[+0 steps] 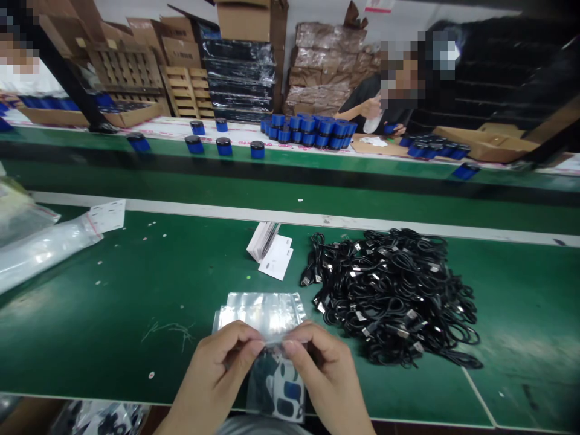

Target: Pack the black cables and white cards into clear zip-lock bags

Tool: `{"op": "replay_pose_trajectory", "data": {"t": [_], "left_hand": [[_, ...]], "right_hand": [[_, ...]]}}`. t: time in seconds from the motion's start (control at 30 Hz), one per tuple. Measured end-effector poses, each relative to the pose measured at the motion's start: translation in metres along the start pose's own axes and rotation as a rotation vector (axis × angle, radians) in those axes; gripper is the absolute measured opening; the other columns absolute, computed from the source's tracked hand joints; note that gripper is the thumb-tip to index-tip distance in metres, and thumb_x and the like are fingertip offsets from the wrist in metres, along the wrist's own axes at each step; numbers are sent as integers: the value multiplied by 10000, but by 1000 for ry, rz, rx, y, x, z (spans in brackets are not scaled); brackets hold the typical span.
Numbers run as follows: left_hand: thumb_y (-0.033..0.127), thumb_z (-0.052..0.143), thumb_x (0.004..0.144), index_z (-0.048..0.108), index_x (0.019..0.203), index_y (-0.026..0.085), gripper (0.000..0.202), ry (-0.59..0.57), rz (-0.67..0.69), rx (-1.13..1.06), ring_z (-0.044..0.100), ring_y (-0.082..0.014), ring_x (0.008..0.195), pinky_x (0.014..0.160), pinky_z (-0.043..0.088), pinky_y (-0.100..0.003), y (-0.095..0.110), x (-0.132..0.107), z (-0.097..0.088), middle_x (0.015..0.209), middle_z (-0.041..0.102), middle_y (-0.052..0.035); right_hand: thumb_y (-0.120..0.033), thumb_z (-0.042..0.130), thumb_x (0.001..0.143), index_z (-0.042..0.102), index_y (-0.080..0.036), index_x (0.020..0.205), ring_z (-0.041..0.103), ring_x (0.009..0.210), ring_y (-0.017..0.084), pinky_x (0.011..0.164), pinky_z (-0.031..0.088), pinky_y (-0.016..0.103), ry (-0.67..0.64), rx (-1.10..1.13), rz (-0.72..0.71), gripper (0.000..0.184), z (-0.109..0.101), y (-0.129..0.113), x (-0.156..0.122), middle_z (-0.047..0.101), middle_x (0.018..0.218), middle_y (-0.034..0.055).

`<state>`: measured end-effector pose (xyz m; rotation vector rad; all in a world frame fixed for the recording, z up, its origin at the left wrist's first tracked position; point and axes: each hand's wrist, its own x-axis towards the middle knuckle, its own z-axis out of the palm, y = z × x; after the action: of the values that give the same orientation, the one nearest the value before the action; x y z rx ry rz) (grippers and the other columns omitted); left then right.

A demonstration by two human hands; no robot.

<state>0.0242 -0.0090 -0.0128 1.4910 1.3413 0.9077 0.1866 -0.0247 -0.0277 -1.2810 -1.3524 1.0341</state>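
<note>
Between thumb and fingers, my left hand point(226, 368) pinches the top edge of a clear plastic bag point(276, 393). My right hand point(324, 365) pinches the same edge a short way to the right. Inside the hanging bag, dark and white flat pieces show through; what they are I cannot tell. Just beyond my fingers lies a stack of clear zip bags point(265, 305). To the right is a big heap of black USB cables point(394, 296). White cards point(277, 258) and a folded leaflet point(263, 240) lie behind the bags.
Plastic bag bundles point(49, 248) lie at the left. Along the far shelf point(167, 128) stand several blue cylinders point(308, 130), with a cardboard box point(489, 143) at the right. A co-worker point(380, 103) stands opposite, holding a blue piece. Below the table's front edge are more bagged items point(104, 417).
</note>
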Motion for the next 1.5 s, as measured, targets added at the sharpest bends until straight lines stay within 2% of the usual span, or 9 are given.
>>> {"op": "replay_pose_trajectory", "data": {"t": [0.27,0.53,0.7,0.83,0.97,1.2,1.3,1.4,1.5], "left_hand": [[375,612,789,673,705,189,213,-170,-154,-116,543,-133,604,550,409,-210,-1,0,3,635,602,13],[449,580,798,669,634,177,330,-193,-289,-157,506,-143,564,558,379,-230,4,4,-3,557,592,13],[464,576,800,640,651,184,324,-115,-252,-137,451,-123,561,529,345,-209,3,1,1,569,514,38],[476,466,871,508,655,209,346,56,-200,-82,420,-122,549,526,362,-209,0,-5,16,579,424,59],[444,387,911,486,780,232,268,265,-100,-19,466,-138,571,557,380,-233,-4,-12,33,629,471,52],[373,399,912,461,761,240,211,348,12,-20,451,-125,563,570,368,-229,-10,-18,39,646,465,58],[417,408,906,479,734,232,262,285,-23,-49,443,-123,550,554,373,-224,-9,-14,32,614,451,60],[487,433,887,532,735,216,326,42,-142,-122,456,-121,565,538,384,-213,-8,-7,19,604,466,52],[490,525,841,607,752,199,315,-161,-221,-193,475,-121,604,542,381,-208,-7,0,6,641,518,34]], "right_hand": [[-256,566,850,638,-176,714,545,636,143,598,406,234,-85,-8,40,174,-1,-1,-2,584,667,-2],[-422,546,847,501,-183,637,385,570,122,533,325,232,-65,52,237,321,-9,-4,-2,425,599,-36],[-452,555,833,522,-177,689,376,560,119,528,317,231,-136,145,303,312,-5,-5,-1,427,605,-37],[-456,518,860,498,-193,709,372,515,112,484,296,220,-34,110,261,303,12,-3,-5,413,566,-53],[-437,444,896,535,-194,788,452,472,128,469,328,233,65,-30,138,281,34,0,-16,528,550,-23],[-292,406,907,566,-205,715,440,401,132,454,310,256,107,-258,-133,265,48,5,-26,512,492,-15],[-296,435,904,558,-202,705,424,422,116,447,312,230,124,-153,-88,253,43,3,-22,476,503,-35],[-336,488,886,542,-196,728,427,467,106,449,327,201,73,13,67,218,30,0,-14,464,550,-47],[-314,526,863,560,-182,704,502,574,125,531,384,213,-7,31,119,209,15,-2,-6,522,642,-18]]}}
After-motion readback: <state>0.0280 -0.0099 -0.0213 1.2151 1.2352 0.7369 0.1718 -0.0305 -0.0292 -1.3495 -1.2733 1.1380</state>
